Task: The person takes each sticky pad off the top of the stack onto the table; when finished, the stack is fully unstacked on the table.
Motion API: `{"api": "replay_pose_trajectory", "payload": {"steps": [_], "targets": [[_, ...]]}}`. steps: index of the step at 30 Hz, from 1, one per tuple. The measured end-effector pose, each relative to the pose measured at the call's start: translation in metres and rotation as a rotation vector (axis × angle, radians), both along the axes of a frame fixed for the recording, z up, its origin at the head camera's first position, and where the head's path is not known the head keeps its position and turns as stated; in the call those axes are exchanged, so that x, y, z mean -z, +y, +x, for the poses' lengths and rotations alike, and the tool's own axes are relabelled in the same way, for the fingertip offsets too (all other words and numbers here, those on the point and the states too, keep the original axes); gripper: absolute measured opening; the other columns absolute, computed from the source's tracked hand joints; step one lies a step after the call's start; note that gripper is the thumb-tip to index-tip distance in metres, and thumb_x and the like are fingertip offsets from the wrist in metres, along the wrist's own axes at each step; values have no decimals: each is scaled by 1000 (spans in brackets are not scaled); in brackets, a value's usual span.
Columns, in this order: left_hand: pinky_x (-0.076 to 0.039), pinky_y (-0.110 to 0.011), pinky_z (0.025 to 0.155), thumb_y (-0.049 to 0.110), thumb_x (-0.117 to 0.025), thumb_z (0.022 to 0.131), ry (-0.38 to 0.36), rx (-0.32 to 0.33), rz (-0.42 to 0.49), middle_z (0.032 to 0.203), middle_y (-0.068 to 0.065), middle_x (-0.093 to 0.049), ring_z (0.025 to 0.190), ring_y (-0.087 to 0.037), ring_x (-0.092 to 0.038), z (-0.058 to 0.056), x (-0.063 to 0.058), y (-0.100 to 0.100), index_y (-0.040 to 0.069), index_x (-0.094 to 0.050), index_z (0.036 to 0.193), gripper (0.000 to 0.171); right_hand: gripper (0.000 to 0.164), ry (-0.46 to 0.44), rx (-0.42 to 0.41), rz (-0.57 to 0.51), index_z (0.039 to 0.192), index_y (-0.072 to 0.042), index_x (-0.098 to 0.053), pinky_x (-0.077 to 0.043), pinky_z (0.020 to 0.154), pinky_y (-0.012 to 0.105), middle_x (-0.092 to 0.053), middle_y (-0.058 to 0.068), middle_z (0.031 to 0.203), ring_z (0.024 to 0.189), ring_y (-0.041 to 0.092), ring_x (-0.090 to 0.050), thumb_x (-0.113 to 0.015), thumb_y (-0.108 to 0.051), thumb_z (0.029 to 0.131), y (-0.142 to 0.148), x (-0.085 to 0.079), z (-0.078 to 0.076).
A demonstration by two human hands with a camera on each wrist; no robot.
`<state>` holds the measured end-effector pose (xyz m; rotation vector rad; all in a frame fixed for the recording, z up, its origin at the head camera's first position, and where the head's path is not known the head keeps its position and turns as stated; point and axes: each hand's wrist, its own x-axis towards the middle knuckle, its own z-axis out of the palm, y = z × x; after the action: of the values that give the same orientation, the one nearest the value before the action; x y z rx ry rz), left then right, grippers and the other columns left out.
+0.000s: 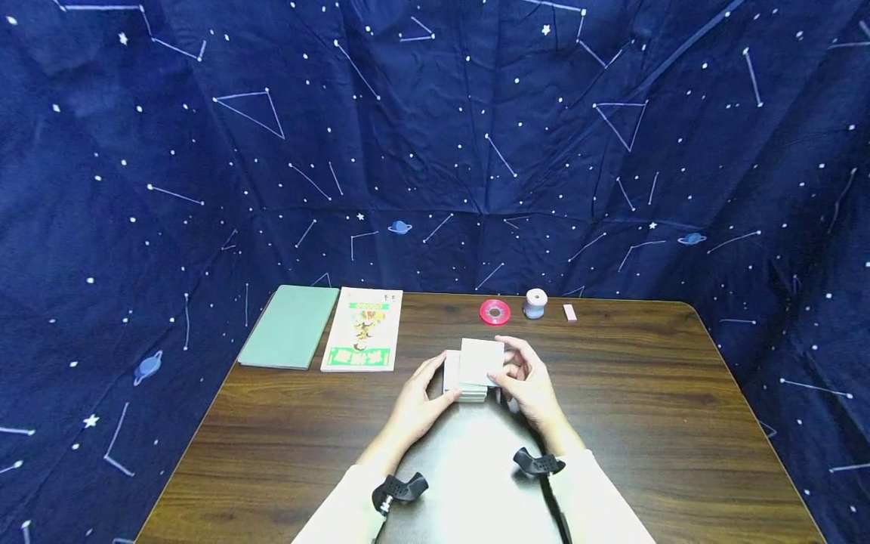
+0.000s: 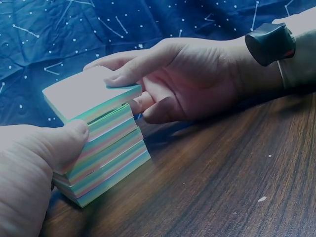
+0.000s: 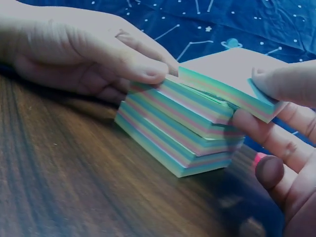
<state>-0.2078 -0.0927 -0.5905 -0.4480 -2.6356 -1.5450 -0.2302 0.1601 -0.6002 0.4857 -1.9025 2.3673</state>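
Note:
A block of pastel-striped note paper [image 1: 466, 391] stands in the middle of the brown table [image 1: 646, 423]. My left hand [image 1: 435, 381] holds the lower block [image 2: 106, 160], thumb [image 2: 64, 145] against one side and fingertips [image 3: 148, 71] on its upper edge. My right hand [image 1: 508, 372] pinches a thin top slab of sheets [image 3: 222, 79], thumb [image 3: 284, 81] above and fingers [image 3: 269, 136] beneath. That top slab [image 2: 86, 94] is tilted up and partly parted from the block below.
A green book [image 1: 291, 326] and an illustrated booklet [image 1: 363, 329] lie at the back left. A red tape roll [image 1: 494, 312], a white spool [image 1: 535, 303] and a small pink eraser [image 1: 569, 313] sit along the far edge. Star-patterned blue cloth [image 1: 435, 136] surrounds the table.

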Motion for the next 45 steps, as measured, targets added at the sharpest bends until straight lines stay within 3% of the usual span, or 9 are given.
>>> {"api": "replay_pose_trajectory", "payload": {"steps": [5,14,20,25,32,37,39,41,45], "targets": [[-35,-55,133,31,-82,98,-5,0,-11,164,-7,-56,158,-32,-47,-2,-2,1,16,-49,165,76,68,-17,69,-40,156,-1,-51,-44,46,18,-73,-2,101,66,7,-66,-74,13,94,9,-3,-5],[-35,-56,133,30,-83,98,-9,3,9,163,-9,-56,158,-33,-47,-1,-2,-2,14,-49,165,77,67,24,143,-151,159,2,-47,-47,43,21,-71,0,100,62,10,-67,-67,17,97,25,-1,-12],[-38,-58,130,31,-83,98,31,7,1,161,-11,-59,155,-35,-51,-2,1,-2,11,-50,164,76,67,21,201,-173,159,5,-45,-49,43,20,-71,-1,98,64,8,-66,-67,17,97,35,-3,-14],[-38,-58,130,32,-82,98,31,9,-5,161,-10,-59,155,-35,-51,-1,2,-1,10,-50,163,76,65,1,299,-142,157,1,-52,-45,42,21,-71,3,96,59,8,-61,-69,16,97,41,-2,-15],[-36,-59,131,31,-82,99,11,15,7,161,-10,-58,156,-35,-49,0,0,1,11,-49,164,75,58,-49,414,116,151,-2,-61,-45,46,18,-65,8,92,60,3,-55,-73,10,96,43,4,-20],[-34,-54,133,31,-83,98,-2,12,0,162,-8,-58,157,-31,-48,-3,-2,2,14,-49,165,77,55,0,470,299,147,-4,-66,-49,61,16,-69,18,92,72,10,-59,-77,7,94,41,4,-24],[-34,-52,133,31,-83,98,-4,10,-1,162,-6,-58,158,-29,-47,-5,-2,2,16,-48,165,77,56,29,513,427,146,-9,-68,-47,74,20,-74,18,95,81,16,-60,-80,3,93,41,3,-26],[-35,-54,133,33,-82,99,6,8,-2,162,-6,-58,157,-29,-48,-6,-1,2,16,-48,165,77,56,48,561,571,145,-14,-69,-43,85,31,-77,15,96,89,24,-60,-83,-2,91,40,3,-26],[-34,-55,133,32,-82,98,-12,6,0,163,-6,-57,158,-30,-47,-1,1,1,16,-49,165,76,58,55,610,804,144,-16,-69,-37,85,48,-74,10,96,96,35,-57,-86,-9,89,39,6,-22]]}}
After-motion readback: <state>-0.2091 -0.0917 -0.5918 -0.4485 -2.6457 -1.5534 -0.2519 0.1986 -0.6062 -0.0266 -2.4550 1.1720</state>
